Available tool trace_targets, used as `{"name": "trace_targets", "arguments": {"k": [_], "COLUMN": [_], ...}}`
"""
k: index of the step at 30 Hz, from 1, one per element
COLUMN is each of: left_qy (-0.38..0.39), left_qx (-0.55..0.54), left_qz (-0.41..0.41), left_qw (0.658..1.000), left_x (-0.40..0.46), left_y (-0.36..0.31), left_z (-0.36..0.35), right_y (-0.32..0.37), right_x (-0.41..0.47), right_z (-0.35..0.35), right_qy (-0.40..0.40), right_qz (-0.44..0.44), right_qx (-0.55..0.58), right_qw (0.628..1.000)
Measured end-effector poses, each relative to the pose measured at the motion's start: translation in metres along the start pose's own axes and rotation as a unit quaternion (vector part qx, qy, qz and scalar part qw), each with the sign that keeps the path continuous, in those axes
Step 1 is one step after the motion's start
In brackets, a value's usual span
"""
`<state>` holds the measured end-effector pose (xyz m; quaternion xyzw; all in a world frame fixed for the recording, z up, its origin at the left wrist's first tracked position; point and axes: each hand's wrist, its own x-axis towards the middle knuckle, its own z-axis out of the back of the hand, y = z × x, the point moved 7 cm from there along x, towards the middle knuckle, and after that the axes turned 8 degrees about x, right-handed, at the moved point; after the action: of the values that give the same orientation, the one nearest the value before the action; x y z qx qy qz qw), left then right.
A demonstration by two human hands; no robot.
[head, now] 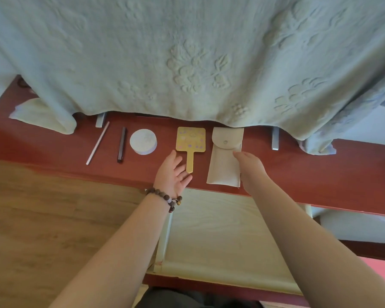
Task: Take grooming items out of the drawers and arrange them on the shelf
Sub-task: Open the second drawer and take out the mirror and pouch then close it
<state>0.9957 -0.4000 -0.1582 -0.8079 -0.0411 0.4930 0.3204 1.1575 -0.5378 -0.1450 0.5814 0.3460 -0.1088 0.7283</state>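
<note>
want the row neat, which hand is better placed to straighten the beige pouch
Right. The right hand already rests against the beige pouch at its right edge, while the left hand lies open beside the yellow hand mirror, one item over.

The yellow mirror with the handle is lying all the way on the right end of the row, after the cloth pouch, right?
Not quite. In the head view the yellow mirror lies to the left of the cloth pouch, between it and the round white box. The pouch is the last thing on the right of the row on the red shelf, and the right hand is at its edge.
</note>
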Motion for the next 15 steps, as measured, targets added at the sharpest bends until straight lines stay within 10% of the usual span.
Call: {"name": "trace_targets", "arguments": {"k": [15], "left_qy": [0.026], "left_qx": [0.028], "left_qz": [-0.066], "left_qw": [0.997], "left_x": [-0.048], "left_y": [0.007], "left_z": [-0.003], "right_y": [-0.015], "right_x": [-0.053], "right_z": [0.050], "right_qy": [0.111], "right_qz": [-0.014], "right_qx": [0.170], "right_qw": [0.979]}}
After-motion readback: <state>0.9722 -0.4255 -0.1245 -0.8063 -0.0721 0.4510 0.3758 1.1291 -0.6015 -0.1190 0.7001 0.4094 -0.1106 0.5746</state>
